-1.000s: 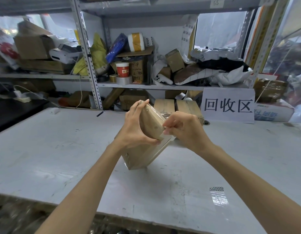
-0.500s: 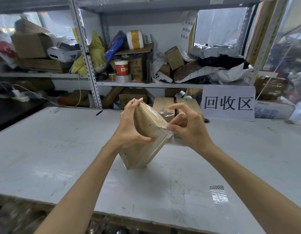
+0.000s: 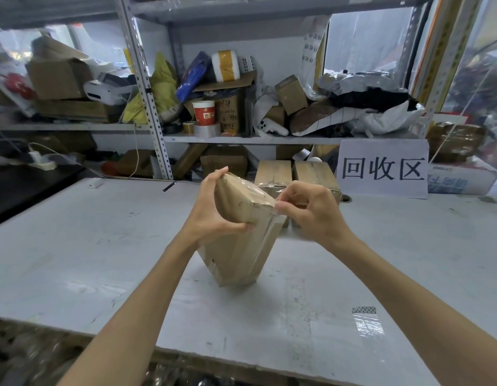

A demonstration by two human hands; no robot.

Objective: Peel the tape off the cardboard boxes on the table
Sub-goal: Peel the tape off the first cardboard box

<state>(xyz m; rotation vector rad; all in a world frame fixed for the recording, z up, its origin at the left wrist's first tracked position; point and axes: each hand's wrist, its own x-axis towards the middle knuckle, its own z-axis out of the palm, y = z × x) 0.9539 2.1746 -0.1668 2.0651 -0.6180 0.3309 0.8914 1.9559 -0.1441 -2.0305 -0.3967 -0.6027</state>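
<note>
- At mid-counter, one cardboard box (image 3: 236, 254), tilted on end, lower corner down on the counter (image 3: 88, 246), upper end raised and leaning toward the far left.
- On the left of the box, the left hand (image 3: 213, 215), gripping its upper part: thumb pressed against the near face, fingers (image 3: 220, 174) curled over the far top edge.
- At the upper right corner of the box, the right hand (image 3: 314, 210), curled, thumb and forefinger pressed together and pinching the tape (image 3: 257, 190) there.
- Clear and glossy, that tape: wrinkled across the top face, then running as a long strip down the right side of the box. Lifted or still stuck under the pinch: cannot tell.
- Just behind the hands, at the far edge of the counter, two more boxes (image 3: 273, 171) side by side, partly hidden, glossy along their near tops.
- To the right of those, a white sign (image 3: 383, 168) with three large black characters, standing at the far edge.
- Near right, a short clear strip (image 3: 367, 325) stuck flat on the counter, well apart from the held box.
- Beyond the counter, a metal shelf (image 3: 311, 140) crowded with cartons and bags, among them a red paper cup (image 3: 204, 112) and a silver roll (image 3: 206, 131) just in front of it.
</note>
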